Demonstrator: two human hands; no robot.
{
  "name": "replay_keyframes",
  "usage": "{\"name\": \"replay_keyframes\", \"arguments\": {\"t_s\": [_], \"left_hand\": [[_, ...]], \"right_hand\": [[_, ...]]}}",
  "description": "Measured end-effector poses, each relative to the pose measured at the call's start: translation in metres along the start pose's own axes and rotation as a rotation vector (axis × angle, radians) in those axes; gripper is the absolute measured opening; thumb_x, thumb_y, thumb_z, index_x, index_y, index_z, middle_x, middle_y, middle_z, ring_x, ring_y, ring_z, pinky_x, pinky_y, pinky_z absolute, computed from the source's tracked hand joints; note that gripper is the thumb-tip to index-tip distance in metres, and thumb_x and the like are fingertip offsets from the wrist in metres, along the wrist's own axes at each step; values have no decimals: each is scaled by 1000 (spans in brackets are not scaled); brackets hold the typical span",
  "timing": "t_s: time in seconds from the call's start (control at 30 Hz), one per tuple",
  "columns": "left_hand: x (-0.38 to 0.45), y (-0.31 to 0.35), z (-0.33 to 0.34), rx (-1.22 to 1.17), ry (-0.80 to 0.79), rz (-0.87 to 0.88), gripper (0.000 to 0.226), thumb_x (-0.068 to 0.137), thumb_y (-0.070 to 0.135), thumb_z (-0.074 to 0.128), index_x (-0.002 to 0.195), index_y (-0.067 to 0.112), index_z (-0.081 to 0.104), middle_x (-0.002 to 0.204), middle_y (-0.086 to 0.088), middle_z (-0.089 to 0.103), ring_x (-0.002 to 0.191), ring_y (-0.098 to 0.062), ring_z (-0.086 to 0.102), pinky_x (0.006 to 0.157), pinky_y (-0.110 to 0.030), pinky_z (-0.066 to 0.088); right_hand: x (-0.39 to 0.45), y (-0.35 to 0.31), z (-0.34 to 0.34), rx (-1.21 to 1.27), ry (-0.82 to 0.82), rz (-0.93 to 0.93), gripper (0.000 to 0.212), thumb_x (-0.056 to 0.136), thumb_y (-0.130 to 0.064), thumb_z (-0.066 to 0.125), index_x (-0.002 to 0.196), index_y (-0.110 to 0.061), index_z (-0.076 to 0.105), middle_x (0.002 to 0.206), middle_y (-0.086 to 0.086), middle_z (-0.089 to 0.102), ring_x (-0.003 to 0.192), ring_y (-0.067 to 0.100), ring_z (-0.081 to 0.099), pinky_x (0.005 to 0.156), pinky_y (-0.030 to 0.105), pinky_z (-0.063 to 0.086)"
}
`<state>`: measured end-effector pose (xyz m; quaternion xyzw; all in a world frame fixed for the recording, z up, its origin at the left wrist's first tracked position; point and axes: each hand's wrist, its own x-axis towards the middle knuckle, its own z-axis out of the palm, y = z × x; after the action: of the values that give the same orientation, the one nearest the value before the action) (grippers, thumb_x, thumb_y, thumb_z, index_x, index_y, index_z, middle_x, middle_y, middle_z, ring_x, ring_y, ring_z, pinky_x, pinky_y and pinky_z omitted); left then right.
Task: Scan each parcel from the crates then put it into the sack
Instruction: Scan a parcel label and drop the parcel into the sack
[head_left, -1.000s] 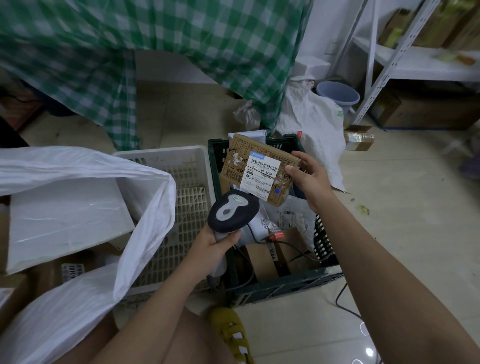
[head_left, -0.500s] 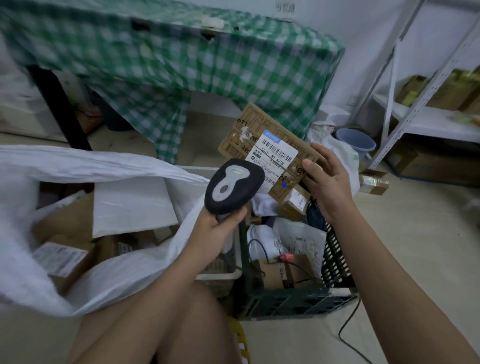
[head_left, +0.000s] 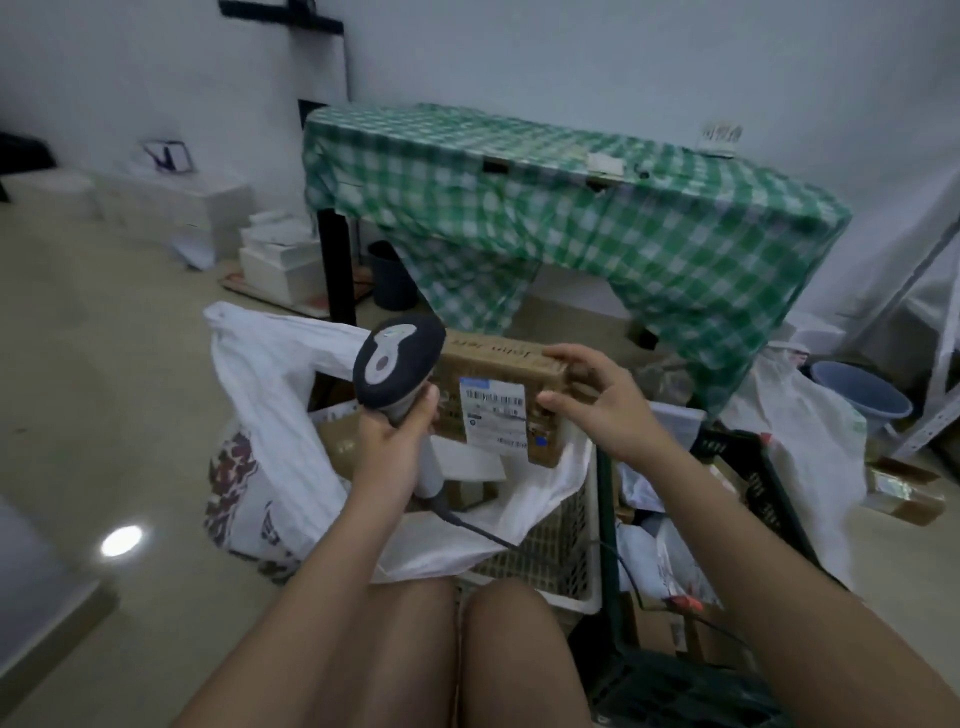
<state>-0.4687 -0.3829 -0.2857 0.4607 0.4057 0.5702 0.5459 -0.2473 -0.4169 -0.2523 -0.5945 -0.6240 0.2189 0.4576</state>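
Observation:
My right hand (head_left: 597, 402) grips a brown cardboard parcel (head_left: 493, 366) with a white barcode label, held above the open mouth of the white sack (head_left: 265, 374). My left hand (head_left: 397, 431) holds the handle of a black and grey barcode scanner (head_left: 396, 358), just left of the parcel. Several parcels lie inside the sack. A white crate (head_left: 561, 545) stands behind the sack's near edge. A dark green crate (head_left: 675, 680) with soft mailers and boxes sits to its right.
A table under a green checked cloth (head_left: 571, 208) stands behind. White boxes (head_left: 280, 260) are stacked on the floor at left. A white bag (head_left: 810, 415), a blue bucket (head_left: 857, 389) and a taped parcel (head_left: 904, 493) lie at right. The scanner cable (head_left: 519, 540) trails over the white crate.
My right hand has carried the parcel left from above the green crate to over the sack. The parcel has turned level. The view has tilted up and left.

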Motion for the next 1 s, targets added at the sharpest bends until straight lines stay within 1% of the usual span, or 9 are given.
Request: {"name": "replay_keyframes", "arguments": {"t_s": [0.2,0.3,0.4,0.5,0.6,0.73,0.83,0.9,1.0], "left_hand": [[16,-1,-22,17,73,-32,22,89,22,66,107,10,67,92,-3,67,94,-21,63,87,-34,50],[25,-6,-27,25,64,-56,12,89,22,67,97,13,68,83,1,67,83,-16,63,83,-32,50],[32,-16,-30,32,62,-81,19,88,25,67,103,13,67,87,0,68,89,-18,63,91,-40,49],[36,-23,-28,34,44,-86,19,88,25,67,106,19,64,93,0,69,93,-19,64,86,-36,51],[37,-27,-24,34,18,-97,14,89,22,65,101,28,61,95,4,67,89,-12,64,77,-23,48],[35,-28,-16,41,-4,-110,10,88,19,66,98,21,63,96,-3,68,83,-11,64,73,-22,49],[28,-27,1,31,-71,-97,9,90,14,63,88,22,63,80,6,66,71,0,63,68,-17,48],[20,-28,20,13,-134,-93,10,91,10,61,90,20,63,78,11,66,72,3,63,69,-16,49],[1,-37,57,18,-261,-109,22,90,11,62,112,15,63,102,-1,69,103,-16,63,90,-28,51]], "right_hand": [[32,30,68,-680,-277,-378,60,79,-15,65,134,-18,40,130,5,47,115,23,46,92,37,45],[53,48,93,-790,-178,-383,56,71,-8,70,124,-8,52,123,12,54,112,32,50,89,48,48],[68,69,113,-1033,-100,-361,57,59,-23,86,110,-13,64,110,5,65,98,30,59,82,41,48],[73,86,126,-951,-173,-236,47,76,-10,75,120,-11,59,117,8,59,99,31,58,74,41,50],[76,92,129,-783,-193,-139,25,94,-17,52,117,-9,58,118,10,54,101,30,56,75,39,45],[53,87,110,-527,12,-231,8,89,-11,62,95,-8,66,98,4,61,82,12,54,67,16,40],[17,95,74,-439,145,-180,5,89,-9,65,93,-11,66,91,-5,57,77,0,48,67,5,39],[-13,113,44,-441,213,-84,6,89,-8,65,93,-11,66,91,-6,56,77,0,50,69,6,42],[-62,148,5,-458,322,111,6,88,-7,66,93,-10,67,91,2,62,79,10,57,71,25,53]]}}
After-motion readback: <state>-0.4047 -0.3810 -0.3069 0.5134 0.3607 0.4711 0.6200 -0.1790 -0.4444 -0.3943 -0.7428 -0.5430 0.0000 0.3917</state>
